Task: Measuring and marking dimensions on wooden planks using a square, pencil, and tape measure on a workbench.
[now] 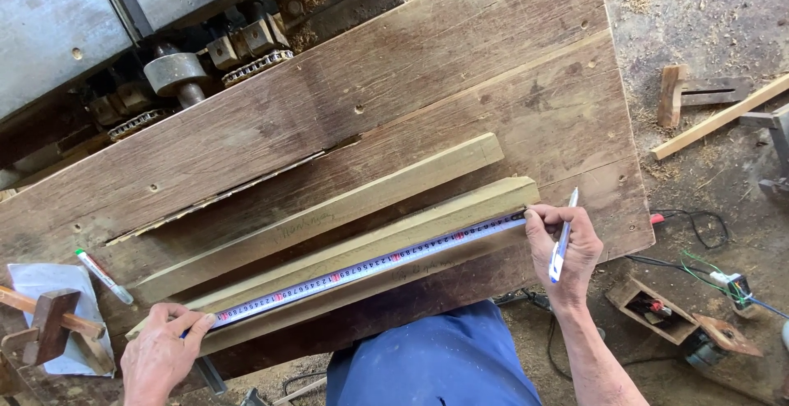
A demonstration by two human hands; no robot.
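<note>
Left hand (160, 352) and right hand (563, 246) pinch a tape measure (370, 266) taut along a wood strip (362, 246) mid-frame. The right also grips a pen (563, 237), tip kept near the tape.

Two pale wooden battens lie side by side: one (370, 246) under both hands, the other (329, 213) just beyond the grip. One measuring tape (370, 265) stretches between the left hand (160, 355) and the right hand (567, 250). Two pens show: one blue-and-white pen (563, 237) in the right hand's fingers, one green-capped marker (104, 275) just above the left hand. One sheet of paper (49, 291) and one wooden marking gauge (51, 324) sit beside the left hand.
</note>
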